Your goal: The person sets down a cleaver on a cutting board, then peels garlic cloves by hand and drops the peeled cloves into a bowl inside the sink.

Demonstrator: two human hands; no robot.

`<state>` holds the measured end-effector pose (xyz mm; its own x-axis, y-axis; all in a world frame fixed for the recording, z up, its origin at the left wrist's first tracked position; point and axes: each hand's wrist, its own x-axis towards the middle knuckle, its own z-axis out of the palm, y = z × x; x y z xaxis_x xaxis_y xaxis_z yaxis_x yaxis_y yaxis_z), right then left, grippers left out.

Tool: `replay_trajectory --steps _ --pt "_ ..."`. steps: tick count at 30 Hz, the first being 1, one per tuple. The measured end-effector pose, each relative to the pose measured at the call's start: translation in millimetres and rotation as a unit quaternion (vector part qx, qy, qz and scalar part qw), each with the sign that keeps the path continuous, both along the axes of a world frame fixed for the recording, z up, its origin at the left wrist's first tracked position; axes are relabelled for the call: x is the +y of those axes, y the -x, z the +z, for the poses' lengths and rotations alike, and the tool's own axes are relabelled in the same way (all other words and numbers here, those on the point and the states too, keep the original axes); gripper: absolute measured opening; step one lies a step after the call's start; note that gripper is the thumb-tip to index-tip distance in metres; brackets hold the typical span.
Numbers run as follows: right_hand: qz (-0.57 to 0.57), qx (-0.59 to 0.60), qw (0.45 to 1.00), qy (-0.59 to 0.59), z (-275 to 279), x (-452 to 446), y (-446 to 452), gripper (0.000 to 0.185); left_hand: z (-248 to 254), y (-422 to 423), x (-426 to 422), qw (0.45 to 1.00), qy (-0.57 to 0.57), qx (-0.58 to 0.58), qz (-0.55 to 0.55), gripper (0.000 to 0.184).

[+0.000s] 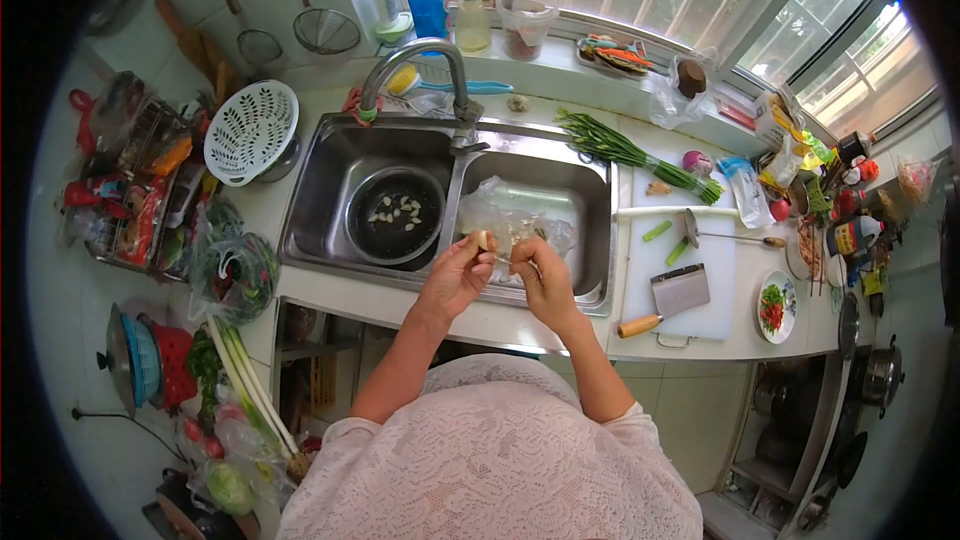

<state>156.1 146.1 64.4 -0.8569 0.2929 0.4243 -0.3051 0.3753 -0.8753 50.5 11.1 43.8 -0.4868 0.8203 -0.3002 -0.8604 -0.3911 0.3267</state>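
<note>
Over the right sink basin (590,270), my left hand (455,278) pinches a pale garlic clove (483,240) between thumb and fingertips. Close beside it, my right hand (545,280) has its thumb and forefinger pressed together. Whatever lies between those fingers is too small to make out. Beneath both hands, a crumpled clear plastic bag (487,204) with bits like garlic skin spreads over the basin. A dark round bowl (385,248) stands in the left basin, with several peeled garlic cloves (395,212) at its bottom.
The faucet (462,90) arches behind the sink. On the right, a cleaver (680,290) and cut green pieces (657,231) lie on a white cutting board (640,275), near green stalks (640,153) and a plate of chopped peppers (773,308). A white colander (252,132) stands left.
</note>
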Motion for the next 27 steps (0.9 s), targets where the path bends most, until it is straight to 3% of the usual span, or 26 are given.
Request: replay_trajectory --steps 2,7,13,15,19,21,25,27 --pt "-0.022 -0.005 0.99 0.143 -10.1 1.5 0.5 0.006 -5.6 3.7 -1.6 1.0 -0.018 -0.012 -0.002 0.021" --pt "-0.125 -0.009 0.989 0.073 -46.7 28.9 21.2 0.004 -1.8 6.6 -7.0 1.0 0.006 0.023 -0.011 0.026" --pt "-0.2 -0.137 0.967 -0.081 -125.2 62.5 45.8 0.012 1.8 5.4 -10.0 0.996 0.06 0.072 0.0 0.027" --pt "-0.206 -0.174 0.92 -0.284 -135.8 65.3 47.3 0.013 5.5 5.3 -11.2 0.995 0.059 0.081 -0.007 0.028" --pt "-0.155 -0.117 0.971 -0.143 -60.5 41.7 45.9 0.012 10.9 3.4 -12.1 0.994 0.06 0.089 -0.008 0.029" --pt "-0.053 -0.089 0.989 0.11 -12.5 24.3 39.8 0.009 14.3 1.0 -10.9 0.985 0.085 0.148 -0.005 0.028" --pt "0.007 -0.011 0.999 0.053 18.3 11.6 33.5 0.009 11.3 -3.3 -4.4 0.974 0.113 0.197 0.001 0.027" --pt "-0.002 0.016 0.999 -0.035 16.7 10.9 33.3 0.011 10.1 -4.9 -3.6 0.967 0.13 0.217 0.0 0.028"
